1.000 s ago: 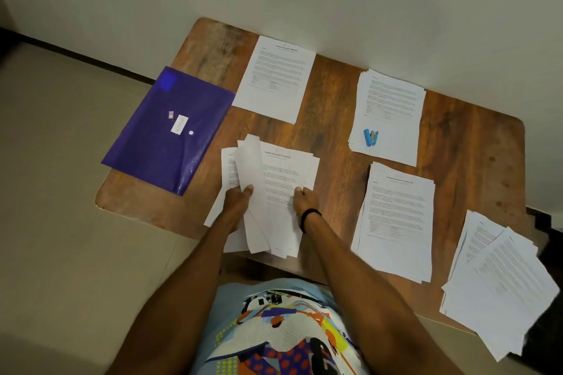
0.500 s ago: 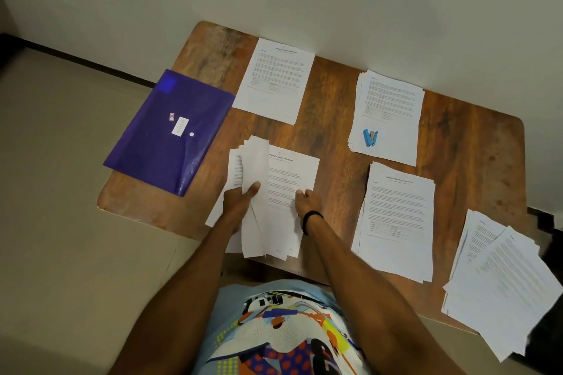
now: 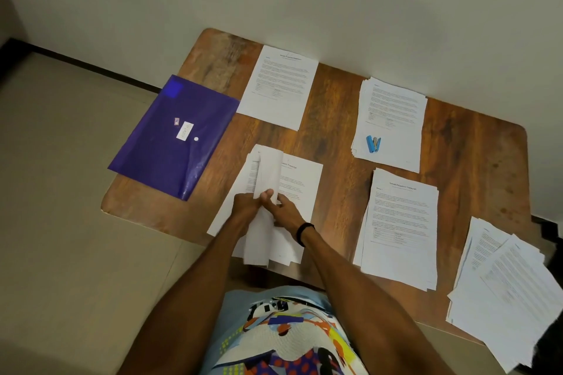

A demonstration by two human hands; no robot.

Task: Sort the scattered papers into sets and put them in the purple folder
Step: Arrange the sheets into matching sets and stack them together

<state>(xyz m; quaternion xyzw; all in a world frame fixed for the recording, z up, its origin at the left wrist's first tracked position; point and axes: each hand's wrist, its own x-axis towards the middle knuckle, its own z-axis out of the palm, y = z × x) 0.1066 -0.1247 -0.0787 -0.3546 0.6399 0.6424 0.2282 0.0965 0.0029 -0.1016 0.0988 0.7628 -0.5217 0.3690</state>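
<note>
A purple folder (image 3: 173,137) lies closed at the table's left edge. In front of me a loose set of white papers (image 3: 300,186) lies near the front edge. My left hand (image 3: 246,207) pinches a few sheets (image 3: 268,173) lifted up on edge from that set, thumb on top. My right hand (image 3: 285,211) has moved in beside it and touches the same lifted sheets, fingers curled at their lower part. Other paper sets lie at the back middle (image 3: 278,87), back right (image 3: 391,122), front middle-right (image 3: 399,228) and far right (image 3: 505,289).
A small blue stapler (image 3: 373,144) sits on the back right set. The wooden table (image 3: 338,131) stands against a white wall. The far right set is fanned out and overhangs the table's front edge. Tiled floor lies to the left.
My left hand has raised several sheets further up on edge. My right hand has slid left from the flat papers to meet the left hand at the lifted sheets.
</note>
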